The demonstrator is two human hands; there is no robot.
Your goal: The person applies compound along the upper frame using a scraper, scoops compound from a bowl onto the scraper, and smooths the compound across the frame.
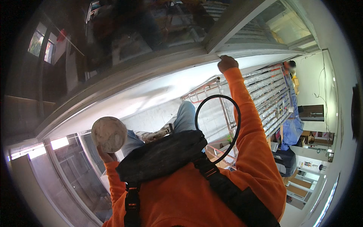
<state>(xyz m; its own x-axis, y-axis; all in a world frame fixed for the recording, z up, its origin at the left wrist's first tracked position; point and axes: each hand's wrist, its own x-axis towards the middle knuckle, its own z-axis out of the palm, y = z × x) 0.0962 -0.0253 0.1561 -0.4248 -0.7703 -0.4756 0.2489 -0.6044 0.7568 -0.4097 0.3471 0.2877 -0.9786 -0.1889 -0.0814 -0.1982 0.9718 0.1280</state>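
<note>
A round, pale tub (pixel 109 134), smeared with brownish-white stains, rests in my left hand (pixel 107 154) out to the left. The fingers curl round its lower side and are partly hidden by it. Far ahead and to the right, my right arm is stretched up to the grey window frame (pixel 211 56). There my right hand (pixel 228 63) is closed against the frame's lower edge, just above the white wall (pixel 151 90). Whatever its fingers hold, if anything, is too small to make out.
A paint-splashed metal scaffold (pixel 264 94) stands right of my legs, with another person (pixel 290 67) in orange beyond it. A black cable loop (pixel 239 117) rises from the black pouch (pixel 162 153) on my chest. Glass panes (pixel 68 170) line the left.
</note>
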